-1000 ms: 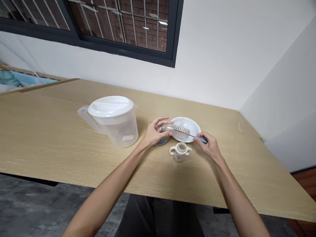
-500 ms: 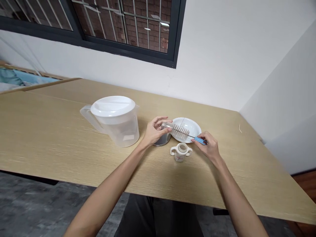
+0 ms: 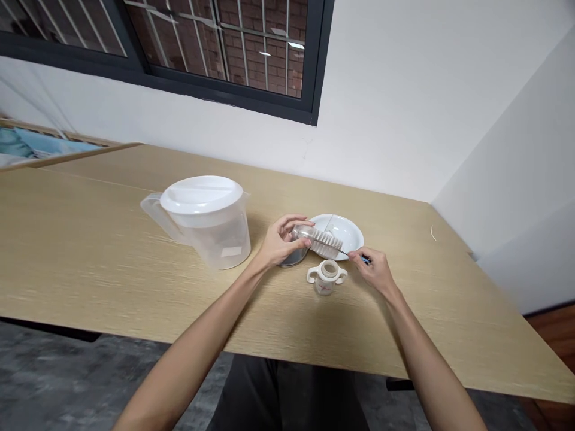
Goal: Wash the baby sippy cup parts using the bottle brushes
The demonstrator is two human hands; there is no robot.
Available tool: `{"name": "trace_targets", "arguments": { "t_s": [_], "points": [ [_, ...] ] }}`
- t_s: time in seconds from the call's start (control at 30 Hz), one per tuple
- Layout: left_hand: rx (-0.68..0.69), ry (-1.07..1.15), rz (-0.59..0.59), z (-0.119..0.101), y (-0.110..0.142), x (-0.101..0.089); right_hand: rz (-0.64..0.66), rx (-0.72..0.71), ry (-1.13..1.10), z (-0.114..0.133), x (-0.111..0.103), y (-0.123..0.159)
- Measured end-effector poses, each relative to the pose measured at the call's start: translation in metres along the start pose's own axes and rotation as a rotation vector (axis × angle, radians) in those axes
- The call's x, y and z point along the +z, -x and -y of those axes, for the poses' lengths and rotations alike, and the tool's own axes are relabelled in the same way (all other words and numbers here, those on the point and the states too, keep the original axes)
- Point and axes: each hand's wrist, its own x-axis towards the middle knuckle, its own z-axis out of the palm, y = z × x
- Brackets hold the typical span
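My left hand (image 3: 284, 240) is closed round a small clear dome-shaped cover (image 3: 302, 231). Its open side faces right, toward the white bristles of a bottle brush (image 3: 327, 244); whether the brush tip is inside the cover I cannot tell. The brush's blue handle is mostly hidden in my right hand (image 3: 372, 267), which grips it. Below the brush stands a small baby bottle (image 3: 327, 276) with two white side handles and an open top. Behind the bristles sits a white bowl (image 3: 353, 233). A round metal container (image 3: 294, 258) is partly hidden under my left hand.
To the left stands a large translucent pitcher (image 3: 220, 239) with a white lid. Everything rests on a wooden table (image 3: 112, 263) against a white wall with a barred window (image 3: 233, 42). A thin white strip (image 3: 433, 233) lies at the far right.
My right hand has turned and closed further over the blue handle, so less of it shows. The brush and cover stay close together. The whole view has shifted slightly.
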Motion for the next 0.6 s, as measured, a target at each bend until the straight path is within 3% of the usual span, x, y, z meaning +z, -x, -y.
{"name": "trace_targets", "arguments": {
  "t_s": [0.13, 0.33, 0.43, 0.6],
  "points": [
    [-0.010, 0.014, -0.036, 0.0012, -0.0025, -0.0014, 0.015, -0.043, 0.031, 0.0020, -0.0029, 0.0004],
    [-0.032, 0.006, -0.143, 0.0035, -0.0048, -0.0020, -0.145, -0.236, 0.142, 0.0023, -0.0050, -0.0029],
    [-0.054, 0.009, -0.120, 0.0033, -0.0031, -0.0005, -0.189, -0.277, 0.133, 0.0033, -0.0046, -0.0031],
    [-0.050, 0.013, -0.048, 0.0029, 0.0009, 0.0033, -0.163, -0.214, 0.055, 0.0047, -0.0049, -0.0028]
  ]
}}
